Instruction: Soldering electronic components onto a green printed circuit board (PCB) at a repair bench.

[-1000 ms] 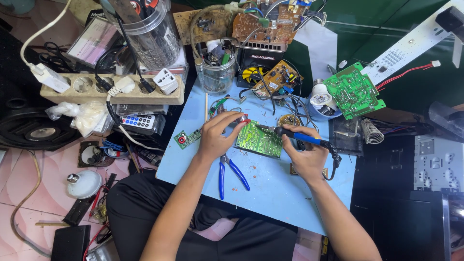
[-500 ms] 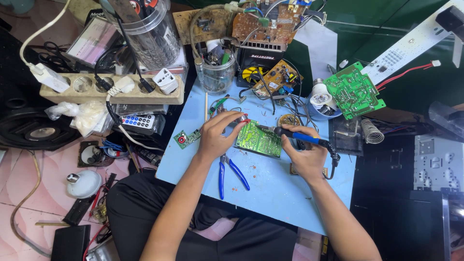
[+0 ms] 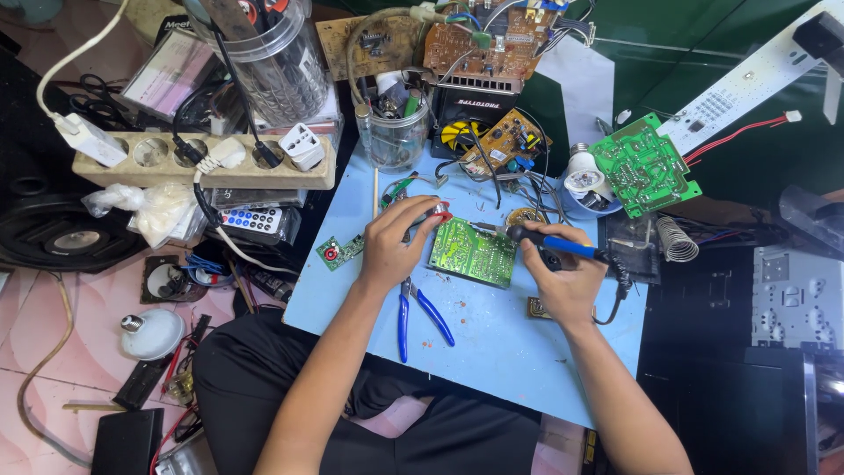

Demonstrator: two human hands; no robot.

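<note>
A green circuit board (image 3: 473, 251) lies solder-side up on the light blue work board (image 3: 492, 352). My left hand (image 3: 397, 246) rests at the circuit board's left edge with a small red-handled tool pinched in its fingers. A blue-handled soldering iron (image 3: 563, 245) is in my right hand (image 3: 563, 281), its tip aimed at the circuit board's upper right corner. Just below my left hand lie blue-handled pliers (image 3: 420, 312).
A beige power strip (image 3: 167, 163) with plugs sits at the left. Clear plastic jars (image 3: 396, 136), several circuit boards (image 3: 643, 164), a remote (image 3: 255, 222), a coil stand (image 3: 673, 239) and a white bulb (image 3: 149, 332) crowd around. Black electronics cases (image 3: 756, 334) stand at the right.
</note>
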